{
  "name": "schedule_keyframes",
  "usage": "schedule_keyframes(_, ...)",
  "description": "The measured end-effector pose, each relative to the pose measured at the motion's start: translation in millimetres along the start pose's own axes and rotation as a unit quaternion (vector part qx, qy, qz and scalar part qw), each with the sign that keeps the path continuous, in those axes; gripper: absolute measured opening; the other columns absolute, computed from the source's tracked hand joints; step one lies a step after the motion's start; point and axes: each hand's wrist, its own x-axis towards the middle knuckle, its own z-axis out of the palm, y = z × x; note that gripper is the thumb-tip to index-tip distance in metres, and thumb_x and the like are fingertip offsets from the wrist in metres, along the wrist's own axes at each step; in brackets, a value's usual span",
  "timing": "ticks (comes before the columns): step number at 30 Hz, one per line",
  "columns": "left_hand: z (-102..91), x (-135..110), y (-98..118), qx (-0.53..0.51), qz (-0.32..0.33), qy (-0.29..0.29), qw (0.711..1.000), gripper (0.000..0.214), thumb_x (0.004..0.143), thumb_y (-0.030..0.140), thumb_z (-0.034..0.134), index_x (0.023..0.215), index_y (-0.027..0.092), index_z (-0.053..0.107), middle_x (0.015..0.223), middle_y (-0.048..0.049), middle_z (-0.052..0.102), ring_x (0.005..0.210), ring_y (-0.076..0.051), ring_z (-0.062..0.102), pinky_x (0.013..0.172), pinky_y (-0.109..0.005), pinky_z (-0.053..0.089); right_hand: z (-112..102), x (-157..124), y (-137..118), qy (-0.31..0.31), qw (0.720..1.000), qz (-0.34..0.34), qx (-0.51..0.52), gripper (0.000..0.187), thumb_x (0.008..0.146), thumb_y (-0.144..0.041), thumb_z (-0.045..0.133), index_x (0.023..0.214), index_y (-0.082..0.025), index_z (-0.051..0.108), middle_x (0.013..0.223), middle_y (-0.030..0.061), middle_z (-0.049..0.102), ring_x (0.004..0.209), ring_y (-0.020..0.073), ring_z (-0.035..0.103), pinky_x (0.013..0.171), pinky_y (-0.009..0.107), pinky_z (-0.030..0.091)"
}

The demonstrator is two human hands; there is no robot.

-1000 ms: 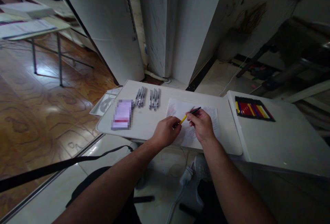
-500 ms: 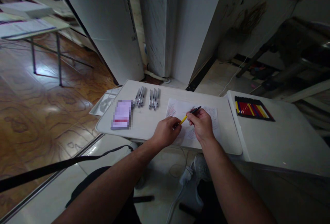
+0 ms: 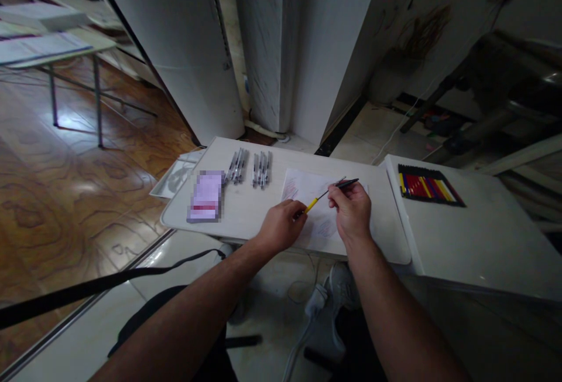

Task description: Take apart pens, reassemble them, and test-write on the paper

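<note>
Over the scribbled sheet of paper [image 3: 292,186], both my hands are on a pen in two parts. My left hand [image 3: 281,225] pinches its yellow barrel [image 3: 311,204]. From the barrel's upper end a thin dark rod, which looks like a refill, runs toward my right hand [image 3: 355,209]. The fingers of that hand close round a black pen part [image 3: 349,183], pointing up and right. A second thin tip shows beside the black part. Where the rod ends is hidden by my right fingers.
Two groups of clear pens [image 3: 237,166] [image 3: 262,170] lie at the table's back left. A phone-like thing [image 3: 206,195], blurred out, lies left of them. On the white surface [image 3: 474,247] at right is a black holder [image 3: 430,185] of coloured pens. A strap [image 3: 132,276] crosses lower left.
My right hand has moved right with the black part, away from the yellow barrel. The thin rod now shows between them. My left hand has stayed almost still.
</note>
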Motion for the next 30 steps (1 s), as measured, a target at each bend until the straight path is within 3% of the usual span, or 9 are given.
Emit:
schedule_keyframes(9,0.7,0,0,-0.023,0.008,0.018,1.000,0.010,0.083,0.017,0.059,0.088,0.020,0.067,0.086,-0.0037,0.069,0.078,-0.015,0.063,0.071,-0.026,0.047,-1,2,-25,0.033,0.998,-0.010,0.049,0.025,0.064,-0.025,0.076,0.076,-0.019,0.055,0.066,-0.0041,0.059,0.051,0.0076,0.050,0.046,0.021,0.038)
schedule_keyframes(16,-0.1,2,0,-0.032,0.004,0.043,0.999,0.007,0.081,0.018,0.061,0.086,0.019,0.066,0.083,-0.0037,0.069,0.078,-0.016,0.062,0.072,-0.027,0.048,-4,4,-13,0.023,0.999,0.004,0.027,0.024,0.066,-0.026,0.076,0.077,-0.019,0.056,0.068,-0.0033,0.060,0.054,0.0082,0.052,0.045,0.021,0.039)
schedule_keyframes(21,-2.3,8,-7,-0.013,-0.069,0.072,0.995,0.013,0.082,0.023,0.061,0.091,0.018,0.069,0.081,-0.0034,0.070,0.070,-0.015,0.062,0.067,-0.026,0.047,-6,7,0,0.026,0.999,0.030,0.005,0.026,0.063,-0.026,0.077,0.079,-0.018,0.058,0.065,-0.0034,0.061,0.053,0.0091,0.053,0.043,0.020,0.039)
schedule_keyframes(30,-3.4,16,-20,0.070,-0.176,0.043,0.981,0.019,0.083,0.028,0.058,0.093,0.019,0.072,0.084,-0.0065,0.074,0.074,-0.020,0.066,0.068,-0.029,0.046,-2,0,15,-0.011,0.995,0.090,-0.048,0.025,0.060,-0.023,0.078,0.076,-0.016,0.060,0.060,-0.0036,0.061,0.049,0.0092,0.054,0.039,0.019,0.039)
